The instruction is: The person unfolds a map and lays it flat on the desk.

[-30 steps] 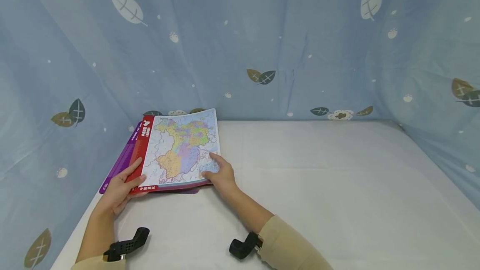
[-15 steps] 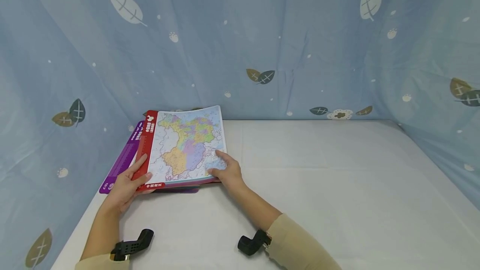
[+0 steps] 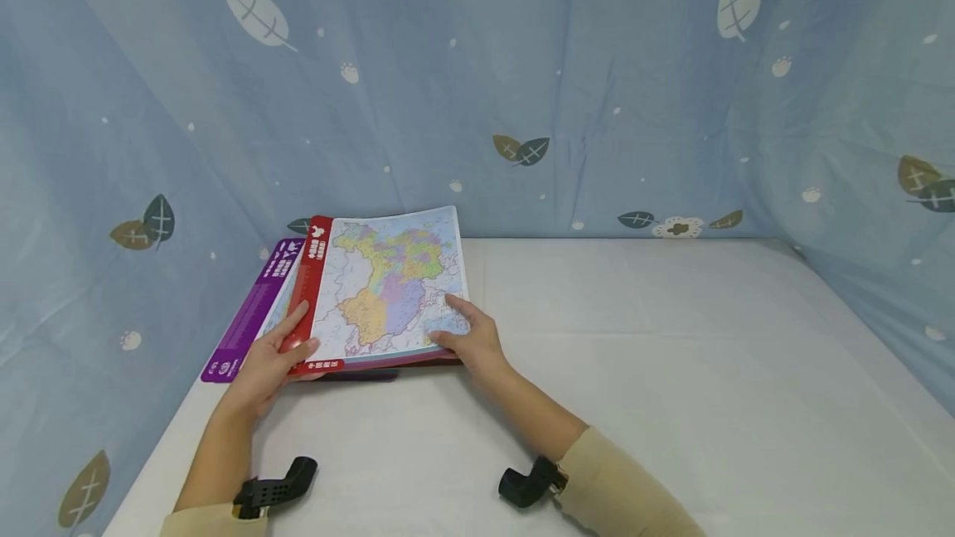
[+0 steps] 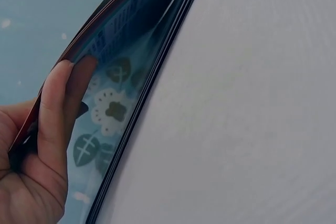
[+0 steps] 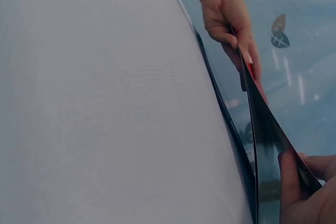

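Observation:
A red-bordered map sheet is held up, slightly bent, above a purple-bordered map sheet at the table's left. My left hand grips its near left corner, thumb on top and fingers underneath. At the near right edge my right hand pinches it the same way. Beneath, the left wrist view shows a gap between the raised sheet and the flat sheets, whose glossy top mirrors the curtain. The right wrist view has both hands on the raised sheet; more than one layer may be gripped there.
A white cloth-covered table stretches to the right of the sheets. Behind and on both sides hangs a blue curtain with leaf prints. Black wrist cameras are strapped to both forearms.
Both hands have carried the red-bordered map sheet to the right and slightly away from me. More of the purple-bordered sheet beneath now shows at the left.

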`<act>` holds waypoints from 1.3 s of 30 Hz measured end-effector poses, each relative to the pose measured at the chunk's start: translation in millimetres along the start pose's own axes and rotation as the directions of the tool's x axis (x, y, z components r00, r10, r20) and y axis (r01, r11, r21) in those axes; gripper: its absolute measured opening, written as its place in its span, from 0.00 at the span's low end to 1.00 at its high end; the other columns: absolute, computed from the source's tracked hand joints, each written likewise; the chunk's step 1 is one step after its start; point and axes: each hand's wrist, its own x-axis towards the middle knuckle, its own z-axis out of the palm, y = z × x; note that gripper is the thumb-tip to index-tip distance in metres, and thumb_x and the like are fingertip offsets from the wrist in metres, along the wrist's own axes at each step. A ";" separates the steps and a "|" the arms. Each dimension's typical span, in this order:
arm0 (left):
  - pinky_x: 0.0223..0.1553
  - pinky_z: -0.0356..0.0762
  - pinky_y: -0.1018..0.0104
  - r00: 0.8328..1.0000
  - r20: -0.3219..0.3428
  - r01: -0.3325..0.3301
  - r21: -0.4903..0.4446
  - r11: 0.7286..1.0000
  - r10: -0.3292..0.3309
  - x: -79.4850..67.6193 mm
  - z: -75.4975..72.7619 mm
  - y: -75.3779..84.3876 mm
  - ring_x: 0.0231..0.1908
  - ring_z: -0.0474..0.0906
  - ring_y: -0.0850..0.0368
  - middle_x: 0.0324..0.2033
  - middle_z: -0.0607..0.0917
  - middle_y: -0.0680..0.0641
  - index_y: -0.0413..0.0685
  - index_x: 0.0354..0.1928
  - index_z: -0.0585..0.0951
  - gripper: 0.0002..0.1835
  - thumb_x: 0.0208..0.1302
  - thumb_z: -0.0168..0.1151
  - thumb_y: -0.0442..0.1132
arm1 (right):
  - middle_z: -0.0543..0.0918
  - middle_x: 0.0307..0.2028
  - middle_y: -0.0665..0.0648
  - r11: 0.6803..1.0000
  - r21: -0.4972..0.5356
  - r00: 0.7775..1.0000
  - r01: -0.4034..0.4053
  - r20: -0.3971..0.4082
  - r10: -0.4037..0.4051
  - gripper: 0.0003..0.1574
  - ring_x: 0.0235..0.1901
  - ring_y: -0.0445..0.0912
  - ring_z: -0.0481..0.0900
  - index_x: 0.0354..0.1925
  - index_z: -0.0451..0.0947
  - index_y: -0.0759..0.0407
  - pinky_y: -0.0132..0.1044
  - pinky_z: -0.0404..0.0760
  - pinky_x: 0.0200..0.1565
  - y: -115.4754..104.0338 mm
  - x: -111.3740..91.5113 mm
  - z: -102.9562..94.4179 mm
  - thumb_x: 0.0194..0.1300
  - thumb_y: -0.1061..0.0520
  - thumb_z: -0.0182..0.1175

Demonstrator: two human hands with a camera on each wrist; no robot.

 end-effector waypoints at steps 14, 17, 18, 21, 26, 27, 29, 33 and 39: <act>0.42 0.82 0.63 0.997 0.054 -0.047 -0.026 0.999 0.048 7.3 17.7 8.2 0.43 0.75 0.64 0.69 0.49 0.34 0.64 0.74 0.44 0.40 0.69 0.54 0.39 | 0.65 0.68 0.56 1.000 0.006 1.000 0.001 -0.013 -0.001 0.41 0.71 0.52 0.52 0.65 0.67 0.59 0.44 0.59 0.68 -5.4 -2.4 -20.9 0.53 0.69 0.66; 0.42 0.82 0.64 0.997 0.053 -0.052 -0.026 0.998 0.053 7.9 21.2 9.2 0.43 0.75 0.64 0.71 0.45 0.35 0.62 0.74 0.44 0.39 0.69 0.54 0.37 | 0.64 0.68 0.55 1.000 0.006 1.000 -0.010 -0.011 0.010 0.41 0.72 0.51 0.51 0.65 0.67 0.58 0.44 0.61 0.68 -6.1 -3.0 -24.3 0.54 0.69 0.66; 0.42 0.82 0.64 0.997 0.052 -0.053 -0.021 0.998 0.054 8.1 22.6 9.5 0.43 0.75 0.64 0.72 0.42 0.37 0.62 0.74 0.44 0.39 0.69 0.54 0.37 | 0.64 0.69 0.55 1.000 0.006 1.000 -0.014 -0.008 0.014 0.41 0.72 0.51 0.51 0.65 0.66 0.58 0.43 0.65 0.65 -6.4 -3.4 -26.1 0.54 0.69 0.66; 0.42 0.82 0.64 0.998 0.043 -0.052 -0.003 0.999 0.052 8.6 27.5 10.5 0.52 0.72 0.54 0.74 0.30 0.45 0.62 0.74 0.45 0.39 0.69 0.54 0.37 | 0.63 0.69 0.56 1.000 0.003 1.000 -0.013 -0.001 0.013 0.41 0.71 0.52 0.52 0.66 0.65 0.58 0.38 0.74 0.58 -10.8 -7.5 -31.8 0.55 0.68 0.66; 0.41 0.82 0.64 0.999 0.027 -0.034 0.013 0.999 0.034 7.2 36.6 10.9 0.58 0.67 0.45 0.74 0.31 0.45 0.63 0.74 0.46 0.38 0.69 0.53 0.36 | 0.65 0.68 0.55 0.999 -0.037 1.000 -0.002 -0.024 0.001 0.40 0.71 0.52 0.52 0.65 0.67 0.57 0.43 0.61 0.67 -5.2 -8.8 -41.2 0.54 0.66 0.67; 0.41 0.82 0.64 0.999 0.030 -0.028 0.010 1.000 0.028 6.8 38.5 11.3 0.55 0.71 0.48 0.74 0.35 0.42 0.63 0.74 0.46 0.38 0.69 0.53 0.36 | 0.65 0.68 0.55 0.999 -0.045 0.999 -0.005 -0.032 0.004 0.40 0.71 0.52 0.52 0.65 0.67 0.56 0.45 0.60 0.68 -4.6 -9.2 -43.0 0.54 0.66 0.67; 0.42 0.82 0.63 0.999 0.033 -0.014 0.015 1.000 0.013 6.2 43.3 12.6 0.48 0.75 0.52 0.72 0.42 0.38 0.63 0.74 0.45 0.38 0.69 0.53 0.37 | 0.65 0.68 0.55 0.998 -0.060 0.999 -0.013 -0.041 0.011 0.40 0.71 0.52 0.54 0.65 0.67 0.56 0.44 0.65 0.65 -5.2 -10.7 -47.1 0.54 0.66 0.67; 0.53 0.76 0.64 1.000 0.018 -0.004 0.098 0.995 0.002 7.8 54.1 17.9 0.60 0.65 0.44 0.73 0.46 0.38 0.66 0.74 0.46 0.38 0.69 0.54 0.39 | 0.63 0.69 0.54 0.998 -0.052 0.999 -0.019 -0.049 0.016 0.40 0.70 0.52 0.55 0.66 0.67 0.55 0.43 0.73 0.60 -6.2 -12.0 -56.8 0.55 0.66 0.66; 0.60 0.68 0.60 1.000 0.008 0.000 0.163 0.987 -0.001 11.6 68.3 24.9 0.69 0.48 0.40 0.74 0.45 0.39 0.68 0.73 0.48 0.38 0.68 0.54 0.40 | 0.63 0.69 0.54 0.998 -0.059 0.997 -0.030 -0.071 0.025 0.41 0.72 0.52 0.50 0.66 0.67 0.54 0.47 0.55 0.70 -7.0 -13.4 -71.0 0.54 0.65 0.67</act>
